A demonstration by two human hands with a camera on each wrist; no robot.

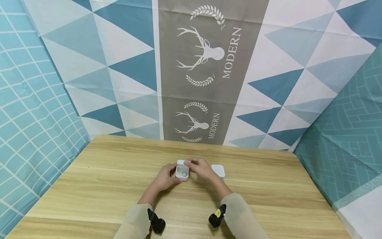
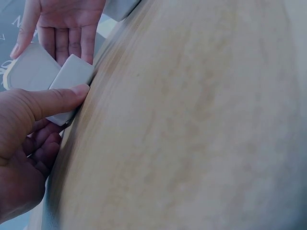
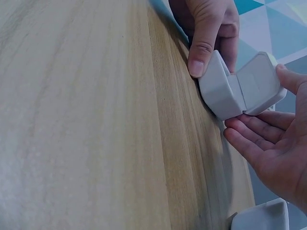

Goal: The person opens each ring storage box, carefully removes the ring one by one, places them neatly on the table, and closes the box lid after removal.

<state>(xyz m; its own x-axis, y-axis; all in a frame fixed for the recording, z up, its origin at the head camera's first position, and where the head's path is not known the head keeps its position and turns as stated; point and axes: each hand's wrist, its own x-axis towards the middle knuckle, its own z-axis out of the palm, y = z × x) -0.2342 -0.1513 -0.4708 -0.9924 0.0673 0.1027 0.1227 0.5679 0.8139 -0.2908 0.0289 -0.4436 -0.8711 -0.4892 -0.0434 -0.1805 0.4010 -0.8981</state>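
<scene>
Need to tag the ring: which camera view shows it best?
The head view: it looks into the open white box, where the ring shows, though small. Both wrist views see the box side-on and show no ring.

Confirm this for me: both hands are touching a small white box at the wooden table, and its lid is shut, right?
Not quite: the lid isn't shut. The right wrist view shows it standing open. The rest is right: the left hand and the right hand both touch the small white box at the wooden table.
</scene>
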